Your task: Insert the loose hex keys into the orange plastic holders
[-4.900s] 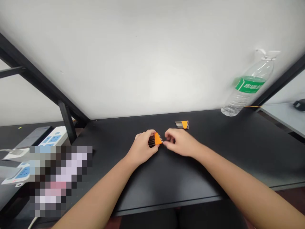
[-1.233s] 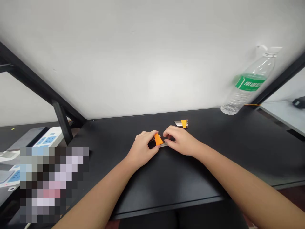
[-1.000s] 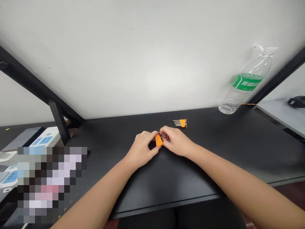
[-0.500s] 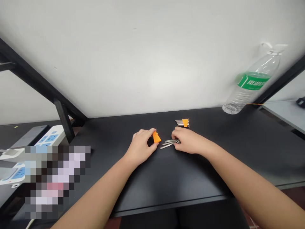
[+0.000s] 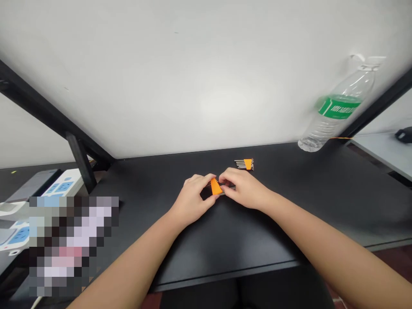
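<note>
Between its thumb and fingers my left hand (image 5: 193, 200) grips an orange hex key holder (image 5: 216, 187) by its two ends, just above or on the black table. My right hand (image 5: 245, 189) is closed right beside the holder's right side, its fingertips on thin metal hex keys (image 5: 222, 194). Those keys are partly covered by the right fingers; whether each one sits inside the holder I cannot tell. Behind my right hand lies a second hex key set (image 5: 248, 164), its keys lined up in an orange holder.
A clear plastic bottle (image 5: 341, 107) with a green label stands at the back right against the wall. White-and-blue power strips (image 5: 61, 187) lie at the left, by a blurred-out patch. A black frame bar (image 5: 80, 161) rises at the left back.
My right hand has moved left with the hex keys, up to the orange holder. The left hand has shifted slightly right with the holder. The view has tilted a little.
</note>
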`<action>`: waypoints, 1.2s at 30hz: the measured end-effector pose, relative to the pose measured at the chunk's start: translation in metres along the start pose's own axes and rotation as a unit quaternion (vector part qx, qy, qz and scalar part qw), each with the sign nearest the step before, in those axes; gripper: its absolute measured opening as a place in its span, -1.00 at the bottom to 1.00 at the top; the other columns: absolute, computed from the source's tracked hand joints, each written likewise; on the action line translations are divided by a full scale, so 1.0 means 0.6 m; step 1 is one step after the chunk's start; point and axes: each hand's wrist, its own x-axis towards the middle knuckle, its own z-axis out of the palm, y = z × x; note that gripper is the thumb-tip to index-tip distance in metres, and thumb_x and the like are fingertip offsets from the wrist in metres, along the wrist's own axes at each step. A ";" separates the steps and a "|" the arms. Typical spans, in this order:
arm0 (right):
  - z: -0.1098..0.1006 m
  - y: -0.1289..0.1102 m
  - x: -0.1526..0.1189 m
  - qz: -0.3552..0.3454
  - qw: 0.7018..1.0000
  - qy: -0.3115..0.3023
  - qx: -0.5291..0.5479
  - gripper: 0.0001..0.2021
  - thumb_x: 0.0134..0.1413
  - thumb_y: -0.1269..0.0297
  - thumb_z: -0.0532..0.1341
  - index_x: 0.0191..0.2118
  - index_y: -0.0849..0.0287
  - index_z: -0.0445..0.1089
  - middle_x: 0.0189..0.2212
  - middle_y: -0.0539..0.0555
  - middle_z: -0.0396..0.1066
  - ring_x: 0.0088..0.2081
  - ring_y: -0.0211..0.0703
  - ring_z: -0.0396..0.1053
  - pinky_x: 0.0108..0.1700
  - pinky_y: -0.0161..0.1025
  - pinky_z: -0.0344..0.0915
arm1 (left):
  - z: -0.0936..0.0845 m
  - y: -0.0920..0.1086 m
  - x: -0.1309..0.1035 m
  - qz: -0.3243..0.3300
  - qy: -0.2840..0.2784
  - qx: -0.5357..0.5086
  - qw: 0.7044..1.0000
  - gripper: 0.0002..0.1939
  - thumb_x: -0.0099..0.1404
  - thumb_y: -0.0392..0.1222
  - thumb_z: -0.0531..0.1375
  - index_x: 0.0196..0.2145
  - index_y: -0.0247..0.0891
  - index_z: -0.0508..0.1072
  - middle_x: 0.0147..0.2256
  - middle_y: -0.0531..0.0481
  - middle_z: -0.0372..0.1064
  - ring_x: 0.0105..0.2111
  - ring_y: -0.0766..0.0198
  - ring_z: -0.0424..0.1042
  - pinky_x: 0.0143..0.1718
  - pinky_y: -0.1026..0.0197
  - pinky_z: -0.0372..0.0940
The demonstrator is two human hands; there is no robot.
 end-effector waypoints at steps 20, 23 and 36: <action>-0.051 0.031 -0.006 0.159 0.971 -0.141 -0.107 -0.75 0.04 0.09 0.39 -0.28 0.11 0.41 -0.30 0.06 0.44 -0.36 -0.14 0.34 -0.40 -0.26 0.13 | -0.005 -0.023 0.003 -0.049 0.008 0.050 0.998 -0.58 0.30 -0.11 0.26 0.12 -0.03 0.40 -0.10 0.00 0.53 -0.07 0.06 0.47 0.03 0.01 0.33; -0.037 0.018 -0.010 0.133 0.970 -0.154 -0.133 -0.79 0.04 0.20 0.39 -0.27 0.12 0.39 -0.23 0.08 0.41 -0.38 -0.18 0.32 -0.41 -0.26 0.12 | -0.004 -0.023 0.002 -0.045 0.005 0.045 0.998 -0.57 0.30 -0.11 0.26 0.12 -0.03 0.40 -0.10 0.01 0.53 -0.07 0.07 0.47 0.01 0.03 0.33; -0.006 0.002 -0.006 0.057 0.998 -0.013 -0.036 -0.95 0.21 0.38 0.21 -0.21 0.13 0.34 -0.24 0.03 0.37 -0.30 -0.22 0.34 -0.24 -0.26 0.25 | 0.000 -0.008 -0.001 -0.010 -0.007 0.002 1.000 -0.57 0.31 -0.09 0.28 0.13 -0.03 0.41 -0.06 0.03 0.53 -0.07 0.11 0.48 0.05 0.06 0.32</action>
